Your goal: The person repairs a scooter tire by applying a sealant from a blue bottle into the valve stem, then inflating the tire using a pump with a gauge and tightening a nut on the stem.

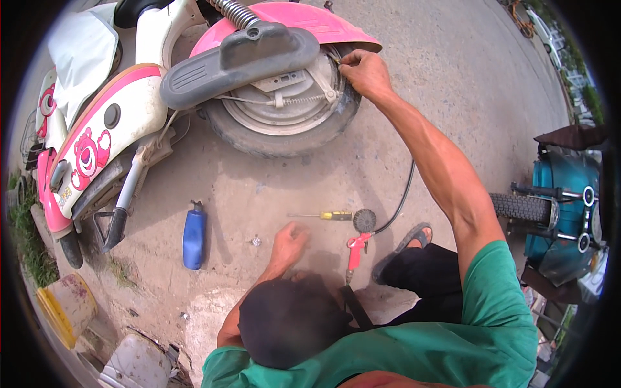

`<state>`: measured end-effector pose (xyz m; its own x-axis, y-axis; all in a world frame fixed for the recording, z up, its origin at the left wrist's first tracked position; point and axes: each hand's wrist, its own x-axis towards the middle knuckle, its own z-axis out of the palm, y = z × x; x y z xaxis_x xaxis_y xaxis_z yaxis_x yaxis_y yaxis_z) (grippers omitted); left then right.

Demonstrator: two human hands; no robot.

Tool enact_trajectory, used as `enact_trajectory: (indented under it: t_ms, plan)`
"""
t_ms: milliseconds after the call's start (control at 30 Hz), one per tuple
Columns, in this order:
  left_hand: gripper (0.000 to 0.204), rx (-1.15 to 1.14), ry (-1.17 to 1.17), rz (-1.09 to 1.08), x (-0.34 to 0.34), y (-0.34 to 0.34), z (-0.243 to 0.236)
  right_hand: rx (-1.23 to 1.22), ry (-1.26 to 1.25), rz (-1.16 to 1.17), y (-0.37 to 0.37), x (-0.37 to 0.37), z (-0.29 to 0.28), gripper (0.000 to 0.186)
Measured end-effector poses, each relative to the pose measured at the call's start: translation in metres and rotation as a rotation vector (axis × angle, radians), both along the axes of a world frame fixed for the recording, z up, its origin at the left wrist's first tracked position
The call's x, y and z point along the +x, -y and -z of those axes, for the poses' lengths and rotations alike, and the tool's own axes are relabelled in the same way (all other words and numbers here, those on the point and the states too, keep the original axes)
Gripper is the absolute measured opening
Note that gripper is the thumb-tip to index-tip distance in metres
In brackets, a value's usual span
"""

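Note:
A pink and white scooter lies tilted on the concrete, its rear wheel (284, 126) facing me under a pink mudguard (304, 19). My right hand (365, 72) reaches up to the wheel's rim, fingertips pinched on a small part there that is too small to make out. My left hand (288, 242) rests on the ground with loosely bent fingers and holds nothing. A small metal piece (254, 242) lies just left of that hand. To its right lie a red tyre inflator (356, 249) with a round gauge (364, 220) and a yellow-handled screwdriver (326, 215).
A blue bottle (194, 236) lies on the concrete left of centre. The inflator's black hose (401, 200) curves away past my sandalled foot (407, 242). A teal scooter (563, 207) stands at the right. A yellow bucket (65, 307) and grass sit at lower left.

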<state>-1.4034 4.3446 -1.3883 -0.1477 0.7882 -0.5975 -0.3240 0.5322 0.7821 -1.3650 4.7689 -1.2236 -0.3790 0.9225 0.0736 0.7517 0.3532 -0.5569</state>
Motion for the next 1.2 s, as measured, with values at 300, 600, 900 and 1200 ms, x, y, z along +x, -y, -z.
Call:
enact_trajectory:
  t_ms: [300,600,900,1200]
  plan:
    - [0.014,0.002,0.001,-0.022,0.0,0.006,0.011,-0.054,-0.009,0.016,0.002,-0.005,-0.006,0.029]
    - [0.014,0.001,-0.042,0.005,0.003,0.01,0.016,-0.057,-0.08,0.035,0.001,-0.005,-0.004,0.027]
    - [0.017,-0.004,-0.096,0.021,-0.009,0.02,-0.019,0.064,-0.048,0.013,-0.009,0.023,-0.006,0.046]
    - [0.019,-0.154,-0.843,-0.07,-0.077,0.095,-0.009,-0.29,-0.216,0.028,0.113,0.086,-0.002,0.024]
